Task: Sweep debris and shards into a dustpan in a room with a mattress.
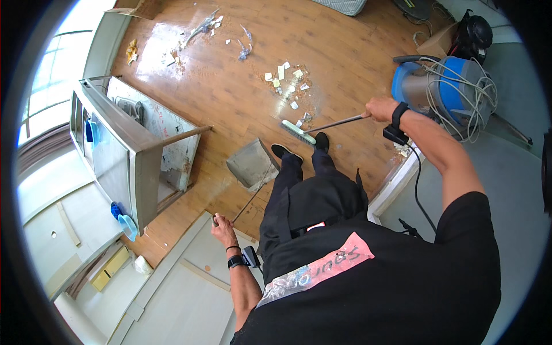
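My right hand (381,109) grips the metal handle of a broom (297,130), whose pale green head and grey bristles rest on the wooden floor just ahead of my shoes (322,141). A long-handled dustpan (249,163) stands on the floor beside my left leg. Its thin handle runs up to my left hand (224,230), which is closed around the top end. Beyond the broom head lies a patch of litter (290,82): pale paper scraps with reddish-brown crumbs. One crumpled scrap (306,117) lies close to the bristles.
A metal-framed table (144,181) with a lower shelf (172,148) stands at left. At right is a blue wet-dry vacuum cleaner (453,86) wrapped in cable, near a cardboard box (437,42). Farther off lie plastic scraps (202,26), a thin plastic bag (246,45) and an orange-brown wrapper (132,52).
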`<state>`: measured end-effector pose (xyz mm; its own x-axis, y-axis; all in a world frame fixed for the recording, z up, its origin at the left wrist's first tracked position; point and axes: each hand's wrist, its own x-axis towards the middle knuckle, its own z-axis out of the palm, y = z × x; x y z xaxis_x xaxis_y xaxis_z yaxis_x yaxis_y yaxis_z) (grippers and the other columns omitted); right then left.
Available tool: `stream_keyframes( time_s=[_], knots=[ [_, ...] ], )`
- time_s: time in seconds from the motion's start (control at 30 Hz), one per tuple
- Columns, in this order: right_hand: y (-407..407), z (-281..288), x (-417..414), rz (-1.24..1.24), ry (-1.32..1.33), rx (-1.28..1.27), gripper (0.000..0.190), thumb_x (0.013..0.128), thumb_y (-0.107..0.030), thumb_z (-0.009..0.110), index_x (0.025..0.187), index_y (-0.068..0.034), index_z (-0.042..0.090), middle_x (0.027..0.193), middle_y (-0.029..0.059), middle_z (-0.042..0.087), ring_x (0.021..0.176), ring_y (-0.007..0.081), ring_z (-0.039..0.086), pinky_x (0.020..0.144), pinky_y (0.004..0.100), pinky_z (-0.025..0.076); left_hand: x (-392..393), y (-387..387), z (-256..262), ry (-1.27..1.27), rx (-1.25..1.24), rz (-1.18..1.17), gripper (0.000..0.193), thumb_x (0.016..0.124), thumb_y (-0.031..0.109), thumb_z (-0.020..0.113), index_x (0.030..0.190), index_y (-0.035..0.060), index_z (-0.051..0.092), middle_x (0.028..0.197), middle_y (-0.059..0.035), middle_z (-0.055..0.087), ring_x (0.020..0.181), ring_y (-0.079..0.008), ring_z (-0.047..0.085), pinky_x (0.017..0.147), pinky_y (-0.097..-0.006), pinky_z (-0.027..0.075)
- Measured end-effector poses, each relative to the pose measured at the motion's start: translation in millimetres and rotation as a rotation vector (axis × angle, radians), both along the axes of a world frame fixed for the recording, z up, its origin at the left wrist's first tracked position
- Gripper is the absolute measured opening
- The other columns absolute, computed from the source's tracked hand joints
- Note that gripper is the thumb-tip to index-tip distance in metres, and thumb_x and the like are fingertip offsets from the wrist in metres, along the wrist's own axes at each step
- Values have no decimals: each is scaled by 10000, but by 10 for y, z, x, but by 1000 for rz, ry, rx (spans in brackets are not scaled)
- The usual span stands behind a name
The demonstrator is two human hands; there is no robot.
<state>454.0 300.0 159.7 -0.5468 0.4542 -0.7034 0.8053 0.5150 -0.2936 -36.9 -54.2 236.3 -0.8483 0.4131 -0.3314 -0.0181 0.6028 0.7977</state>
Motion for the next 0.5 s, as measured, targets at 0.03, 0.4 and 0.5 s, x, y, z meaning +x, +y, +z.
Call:
stream_keyframes(
  time_s=[0.03,0.4,0.5],
  knots=[
    [97,48,-5,5,1,0,266,830,-321,587,860,-68,665,788,157,645,783,338,623,630,436,487,13,-13,14,1,0,5,265,917,230,517,720,65,454,583,15,423,455,-64,387,403,-226,340],
    [1112,315,-74,258,-2,324,267,802,-338,615,780,-79,679,742,144,645,754,332,625,610,415,495,50,-14,35,17,-62,-30,278,916,228,516,696,71,452,562,31,413,454,-51,397,399,-214,326],
    [1137,527,-89,275,11,336,210,797,-287,619,770,-88,680,723,142,639,723,337,616,597,415,485,14,70,-15,-24,-20,-23,272,915,228,516,701,71,458,560,34,411,453,-50,394,398,-213,323]
  ],
)
